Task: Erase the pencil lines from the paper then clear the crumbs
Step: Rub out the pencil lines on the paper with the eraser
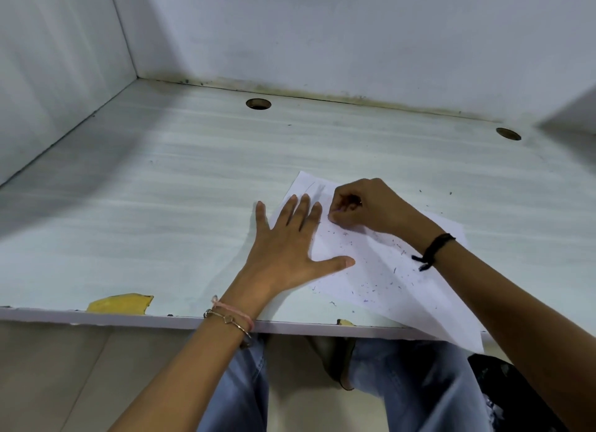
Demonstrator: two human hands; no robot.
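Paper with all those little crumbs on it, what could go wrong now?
1. The paper hangs one corner past the desk edge, so the crumbs might slide off onto the person's jeans when swept.
2. The left hand presses flat on only the paper's left side. Hard rubbing by the right hand near the top could wrinkle or tear the sheet there.

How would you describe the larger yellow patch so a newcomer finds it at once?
Follow the front edge of the pale desk, nearest the person. The yellow patch lies on it, left of the left hand. It is far bigger than the small yellow chip further right, near the paper.
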